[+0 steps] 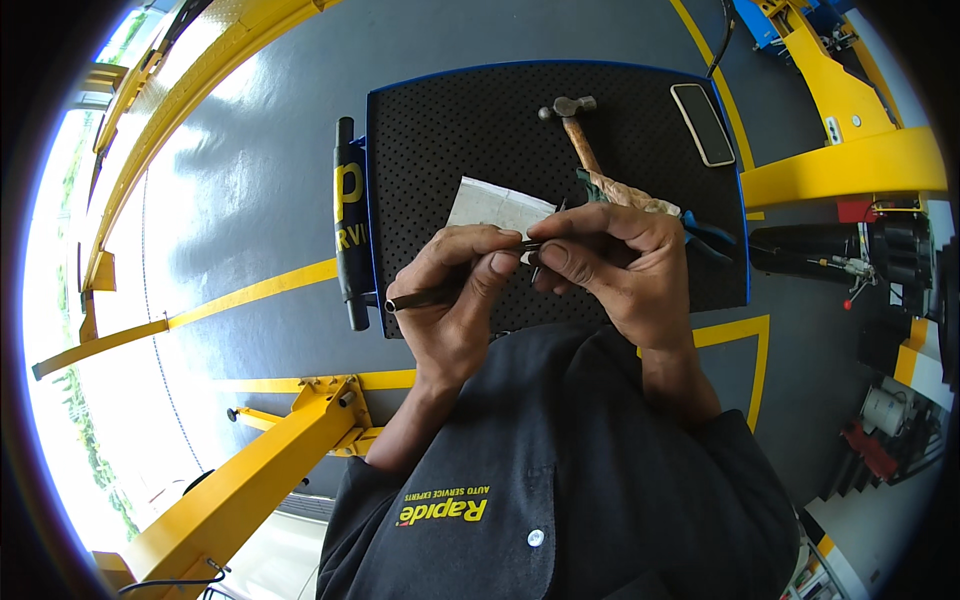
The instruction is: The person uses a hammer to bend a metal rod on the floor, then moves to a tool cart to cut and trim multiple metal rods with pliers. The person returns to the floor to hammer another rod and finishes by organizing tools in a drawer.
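Our left hand (450, 312) holds a dark tube (425, 299) slanting near-left to far-right — left fingertips (502, 263), like our right hand (630, 275), pinching a small piece (531, 245) farther right.

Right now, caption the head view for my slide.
Left hand gripping a dark tube, right hand pinching a small piece, above a black tray holding a hammer and phone.
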`<control>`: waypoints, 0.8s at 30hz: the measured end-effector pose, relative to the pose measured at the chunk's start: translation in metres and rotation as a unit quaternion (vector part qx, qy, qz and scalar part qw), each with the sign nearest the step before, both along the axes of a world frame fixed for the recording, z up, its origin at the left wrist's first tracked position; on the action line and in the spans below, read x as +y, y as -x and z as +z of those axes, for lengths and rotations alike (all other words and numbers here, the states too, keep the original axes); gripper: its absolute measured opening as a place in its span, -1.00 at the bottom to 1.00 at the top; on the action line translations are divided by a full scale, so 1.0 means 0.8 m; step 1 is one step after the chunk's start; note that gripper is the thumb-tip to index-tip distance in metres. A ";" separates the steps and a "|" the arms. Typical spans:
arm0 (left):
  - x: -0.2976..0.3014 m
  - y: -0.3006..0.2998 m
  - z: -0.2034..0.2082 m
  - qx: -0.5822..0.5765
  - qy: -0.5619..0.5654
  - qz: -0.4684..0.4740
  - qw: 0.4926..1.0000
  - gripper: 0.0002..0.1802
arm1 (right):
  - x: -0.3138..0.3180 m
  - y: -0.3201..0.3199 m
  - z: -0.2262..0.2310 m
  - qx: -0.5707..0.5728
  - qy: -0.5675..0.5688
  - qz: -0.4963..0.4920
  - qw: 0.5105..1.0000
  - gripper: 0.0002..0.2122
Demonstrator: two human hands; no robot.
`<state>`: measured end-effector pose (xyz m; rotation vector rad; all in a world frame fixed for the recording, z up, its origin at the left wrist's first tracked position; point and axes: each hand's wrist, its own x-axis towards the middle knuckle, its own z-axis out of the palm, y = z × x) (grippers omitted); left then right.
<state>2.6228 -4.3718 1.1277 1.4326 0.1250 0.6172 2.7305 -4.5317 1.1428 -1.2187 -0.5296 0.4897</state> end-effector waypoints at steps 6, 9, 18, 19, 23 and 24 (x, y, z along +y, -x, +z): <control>0.000 0.001 0.003 0.046 0.056 -0.002 0.997 -0.84 | 0.001 0.004 -0.004 -0.258 0.056 -0.085 0.961 -0.82; -0.005 -0.001 0.001 0.044 0.082 0.003 0.996 -0.83 | 0.006 0.004 -0.005 -0.357 0.075 -0.136 0.921 -0.80; -0.013 0.001 0.002 0.064 0.110 0.011 0.992 -0.82 | 0.015 0.011 -0.001 -0.369 0.066 -0.152 0.914 -0.80; -0.014 0.001 0.003 0.069 0.114 0.010 0.991 -0.82 | 0.015 0.010 -0.002 -0.367 0.063 -0.151 0.916 -0.80; -0.013 -0.001 0.004 0.066 0.093 0.016 0.993 -0.81 | 0.012 0.010 -0.005 -0.317 0.050 -0.139 0.937 -0.83; -0.013 -0.002 0.005 0.061 0.078 0.011 0.995 -0.79 | 0.011 0.010 -0.005 -0.308 0.063 -0.133 0.940 -0.84</control>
